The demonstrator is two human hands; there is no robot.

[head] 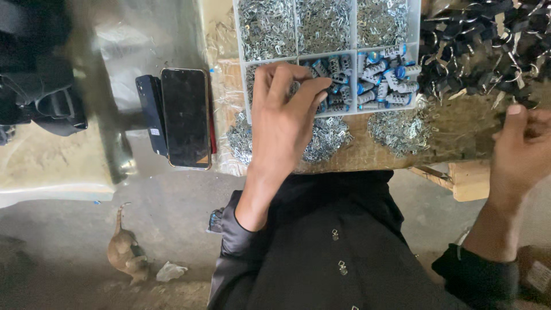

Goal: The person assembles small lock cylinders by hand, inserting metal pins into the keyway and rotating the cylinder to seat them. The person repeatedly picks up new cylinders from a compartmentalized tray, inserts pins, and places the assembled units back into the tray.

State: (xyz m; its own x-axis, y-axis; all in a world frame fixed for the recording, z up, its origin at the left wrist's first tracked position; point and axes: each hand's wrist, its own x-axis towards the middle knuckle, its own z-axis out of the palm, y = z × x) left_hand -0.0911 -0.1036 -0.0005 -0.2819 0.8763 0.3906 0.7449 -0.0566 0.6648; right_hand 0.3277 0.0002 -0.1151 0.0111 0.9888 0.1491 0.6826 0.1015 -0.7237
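A worn wooden tabletop (459, 138) stands over a dusty concrete floor (172, 229), seen from above the seated person's dark lap. Nearest on the floor, at lower left, lies a small tan animal (125, 250), with a crumpled scrap beside it. On a plastic-covered surface at left rest a black phone (185, 117) and a slimmer dark device (151, 112), side by side. At the near edge of the tabletop lie two loose heaps of small silver metal clips (402, 131), just outside a clear plastic compartment tray (416, 69). The left hand (284, 115) reaches over the tray's near row, fingers curled together as if pinching among the small blue-and-silver cylindrical parts (381, 80); whether a part is actually gripped cannot be told. The right hand (525, 143), at the right edge, is loosely curled, apparently empty, just near a pile of black key-like pieces (482, 46). The far row of the tray is full of silver clips. Judged from this, picking is mid-course: stocks remain large in every compartment and both heaps are unsorted.
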